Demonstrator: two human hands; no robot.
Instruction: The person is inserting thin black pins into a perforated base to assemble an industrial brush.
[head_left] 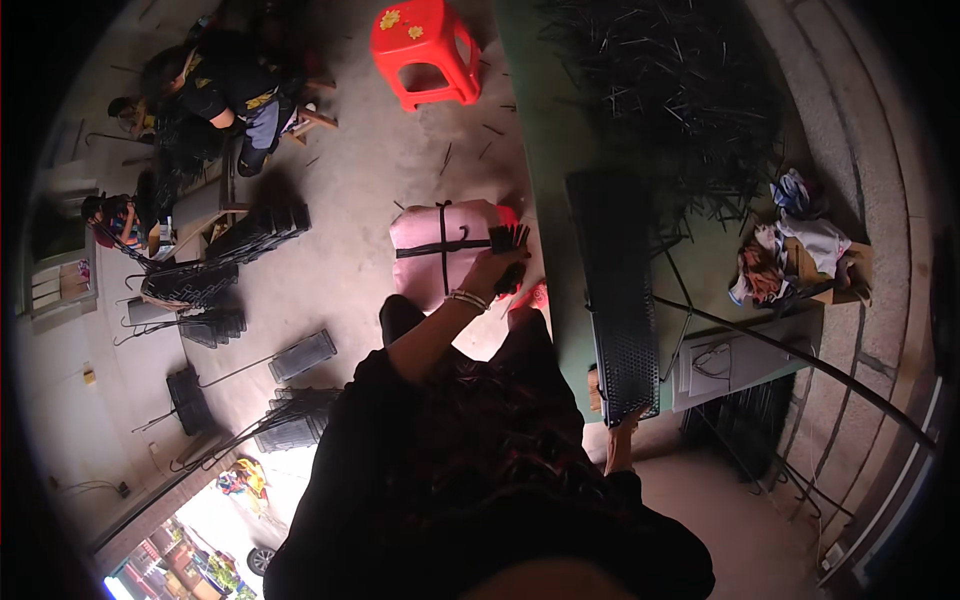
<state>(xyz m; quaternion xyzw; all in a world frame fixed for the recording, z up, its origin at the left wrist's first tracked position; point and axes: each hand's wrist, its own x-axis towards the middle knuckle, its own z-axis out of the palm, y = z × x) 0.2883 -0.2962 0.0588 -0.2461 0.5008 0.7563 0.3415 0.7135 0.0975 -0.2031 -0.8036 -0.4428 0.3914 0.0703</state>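
Observation:
My left hand (494, 274), with bracelets at its wrist, is closed around a bundle of short black sticks (510, 238). Their ends fan out past my fingers, and their exact kind is unclear. Just beside it is a pink pad (420, 240) strapped with black bands, with red plastic showing at its edges. On the right, my right hand (622, 432) grips the near end of a long black perforated metal panel (625, 350). This panel lies along the green table (550, 190), its far part dark.
A red stool (425, 50) stands ahead. Many thin black rods (680, 90) cover the table's far part. Cloths in a box (800, 250) sit at right, near flat sheets (735, 360). Black racks (290, 420) stand at left; a seated person (235, 95) works beyond.

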